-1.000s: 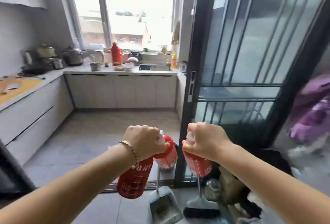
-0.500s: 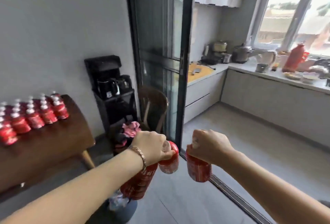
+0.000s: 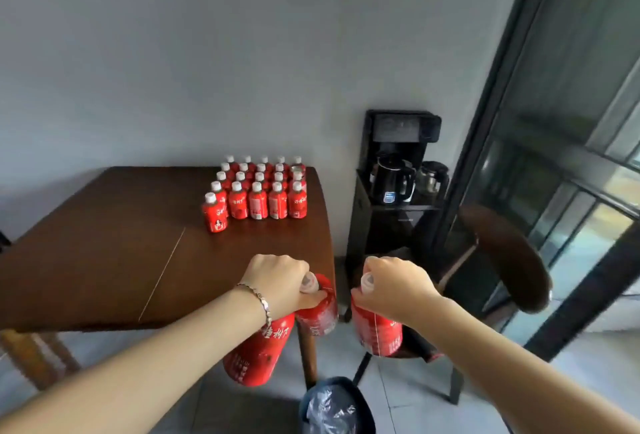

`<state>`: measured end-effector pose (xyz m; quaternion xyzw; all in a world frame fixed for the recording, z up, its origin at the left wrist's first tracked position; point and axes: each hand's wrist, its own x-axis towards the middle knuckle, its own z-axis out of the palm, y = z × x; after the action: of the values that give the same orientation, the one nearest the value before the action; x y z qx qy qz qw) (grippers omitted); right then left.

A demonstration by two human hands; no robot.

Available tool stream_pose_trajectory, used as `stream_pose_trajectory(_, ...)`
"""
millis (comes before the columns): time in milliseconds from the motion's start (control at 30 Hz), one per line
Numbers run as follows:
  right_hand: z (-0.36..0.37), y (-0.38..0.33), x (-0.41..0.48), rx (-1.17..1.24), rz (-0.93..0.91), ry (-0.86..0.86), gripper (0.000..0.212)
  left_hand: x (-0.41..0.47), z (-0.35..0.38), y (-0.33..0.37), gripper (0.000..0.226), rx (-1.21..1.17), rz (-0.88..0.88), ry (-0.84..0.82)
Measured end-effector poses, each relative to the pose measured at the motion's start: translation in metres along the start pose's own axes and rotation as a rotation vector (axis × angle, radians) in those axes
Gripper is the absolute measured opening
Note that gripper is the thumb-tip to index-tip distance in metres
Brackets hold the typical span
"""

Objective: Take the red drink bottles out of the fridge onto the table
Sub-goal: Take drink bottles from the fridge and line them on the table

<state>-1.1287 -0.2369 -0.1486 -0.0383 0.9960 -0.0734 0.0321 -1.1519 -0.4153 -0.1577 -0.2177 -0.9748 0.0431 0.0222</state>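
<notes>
Carry step, lower centre: my left hand point(image 3: 277, 281) grips two red bottles point(image 3: 258, 354) by the necks, my right hand point(image 3: 394, 284) a third bottle point(image 3: 377, 333). Next, stand them beside the bottle rows point(image 3: 258, 191) on the table point(image 3: 104, 243).

bottles point(image 3: 257, 198) red, white caps; table point(image 3: 104, 243) dark brown; wall point(image 3: 207, 53) grey; kettle point(image 3: 391, 179) black

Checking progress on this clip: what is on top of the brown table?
Upright, white-capped red drink bottles stand in rows near the table's far right corner. Rear rows hide each other, so their count is unclear.
</notes>
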Motion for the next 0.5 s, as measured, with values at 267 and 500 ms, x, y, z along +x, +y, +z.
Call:
stream_pose_trajectory(267, 0.010, -0.049, 0.171, 0.089, -0.163, -0.051, 0.039, 0.083, 0.025, -0.118, 0.046, -0.007, -0.227, 0.009)
stream_pose_trajectory(500, 0.074, -0.104, 0.301, 0.211, -0.116, -0.132, 0.037, 0.143, 0.088, -0.230, 0.045, -0.004, -0.235, -0.062)
